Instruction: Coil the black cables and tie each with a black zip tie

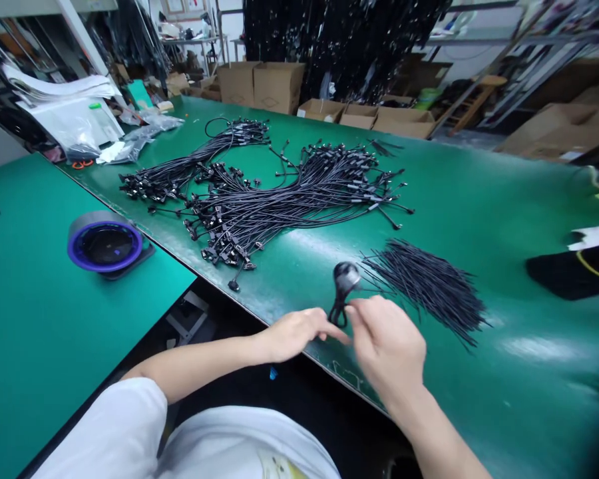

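Observation:
A short black cable (338, 313), bent into a loop, is between my two hands just over the near edge of the green table. Its thick black and grey end (347, 275) points away from me and is smeared by motion. My left hand (297, 334) is closed at the lower left of the loop, with its index finger stretched toward the right hand. On the loop's right side my right hand (390, 339) pinches, thumb against curled fingers. Exactly where the fingertips grip is partly hidden. A pile of thin black ties (424, 283) lies just beyond the right hand.
Black cables with plugs lie in a large bundle (294, 196) and a smaller bundle (194, 163) farther back. On the left table sits a purple-rimmed round holder (104, 245). A black object with a yellow band (574, 271) is at right. Cardboard boxes (262, 85) stand behind.

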A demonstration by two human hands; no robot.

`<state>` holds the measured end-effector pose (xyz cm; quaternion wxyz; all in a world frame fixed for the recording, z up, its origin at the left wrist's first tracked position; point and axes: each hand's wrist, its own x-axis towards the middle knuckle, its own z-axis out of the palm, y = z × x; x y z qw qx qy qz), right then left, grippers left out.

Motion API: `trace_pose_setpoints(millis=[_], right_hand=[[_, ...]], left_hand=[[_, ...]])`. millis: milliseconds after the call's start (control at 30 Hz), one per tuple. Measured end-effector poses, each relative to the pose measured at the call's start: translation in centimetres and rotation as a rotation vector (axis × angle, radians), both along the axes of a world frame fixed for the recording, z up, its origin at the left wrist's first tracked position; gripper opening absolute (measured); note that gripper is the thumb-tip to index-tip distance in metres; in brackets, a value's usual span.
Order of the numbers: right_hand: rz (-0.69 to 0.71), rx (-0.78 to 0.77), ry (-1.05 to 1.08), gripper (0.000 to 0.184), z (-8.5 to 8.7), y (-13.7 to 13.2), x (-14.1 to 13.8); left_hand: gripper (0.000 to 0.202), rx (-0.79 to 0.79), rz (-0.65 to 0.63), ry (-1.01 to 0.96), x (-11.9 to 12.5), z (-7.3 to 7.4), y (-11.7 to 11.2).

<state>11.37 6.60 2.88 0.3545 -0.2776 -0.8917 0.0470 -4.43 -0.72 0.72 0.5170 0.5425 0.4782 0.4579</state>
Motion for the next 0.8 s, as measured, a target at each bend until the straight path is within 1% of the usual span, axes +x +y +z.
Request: trace_pose_setpoints(millis=[67, 100, 133, 167, 233, 300, 333, 367, 400, 433, 467, 500, 533, 567, 633, 667, 700, 733, 800], right_hand=[[0.067, 0.108, -0.081, 0.022, 0.2, -1.2, -0.4], [0.094, 0.123, -0.107, 0.022, 0.2, -1.7, -0.6], [0.119, 0.108, -0.109, 0.023, 0.0, -2.0, -0.8], [0.144, 0.063, -0.09, 0.023, -0.2, -2.1, -0.9], [0.192, -0.111, -0.042, 0.026, -0.6, -1.9, -0.8], [0.221, -0.306, -0.011, 0.028, -0.9, -1.3, -0.6], [0.214, -0.367, -0.006, 0.028, -1.1, -1.0, -0.4], [0.181, -0.383, -0.002, 0.028, -1.3, -0.9, -0.2], [0.131, -0.353, 0.004, 0.027, -1.4, -0.8, -0.1], [0.077, -0.289, 0.007, 0.026, -1.6, -0.8, 0.0], [0.026, -0.206, 0.002, 0.027, -1.8, -0.9, 0.1], [-0.014, -0.116, -0.006, 0.027, -2.1, -1.1, 0.2], [-0.038, -0.027, -0.01, 0.027, -2.2, -1.3, 0.3], [-0.042, 0.047, -0.011, 0.026, -2.4, -1.6, 0.3], [-0.037, 0.12, 0.003, 0.022, -2.5, -1.9, 0.5], [-0.037, 0.107, 0.014, 0.022, -2.5, -1.9, 0.6], [-0.032, 0.056, 0.024, 0.022, -2.4, -2.0, 0.7], [-0.028, -0.017, 0.033, 0.023, -2.3, -2.0, 0.8], [-0.036, -0.139, 0.041, 0.024, -2.1, -2.0, 0.9]], left_hand=[[0.091, -0.127, 0.068, -0.168, -0.1, -0.4, 0.7], [0.091, -0.141, 0.106, -0.207, -0.3, -0.2, 0.8], [0.087, -0.118, 0.136, -0.204, -0.6, 0.3, 0.8], [0.079, -0.066, 0.147, -0.161, -0.9, 0.9, 0.5], [0.062, 0.048, 0.138, -0.022, -1.3, 2.2, -0.2], [0.044, 0.103, 0.131, 0.079, -1.2, 2.6, -1.0], [0.037, 0.104, 0.146, 0.092, -0.9, 2.4, -1.2], [0.04, 0.085, 0.172, 0.071, -0.6, 1.9, -1.4], [0.055, 0.047, 0.208, 0.015, -0.2, 1.3, -1.4], [0.071, -0.001, 0.247, -0.063, 0.2, 0.6, -1.4], [0.081, -0.05, 0.287, -0.154, 0.6, 0.0, -1.3], [0.085, -0.098, 0.318, -0.244, 0.9, -0.5, -1.2], [0.084, -0.141, 0.328, -0.324, 1.2, -0.8, -1.0], [0.081, -0.187, 0.305, -0.391, 1.4, -0.9, -0.9], [0.066, -0.285, 0.187, -0.488, 1.8, -0.9, -0.7], [0.058, -0.324, 0.127, -0.514, 2.0, -0.9, -0.7], [0.053, -0.341, 0.089, -0.519, 2.3, -1.0, -0.7], [0.05, -0.33, 0.085, -0.506, 2.5, -1.1, -0.7], [0.045, -0.261, 0.127, -0.448, 3.0, -1.4, -0.6]])
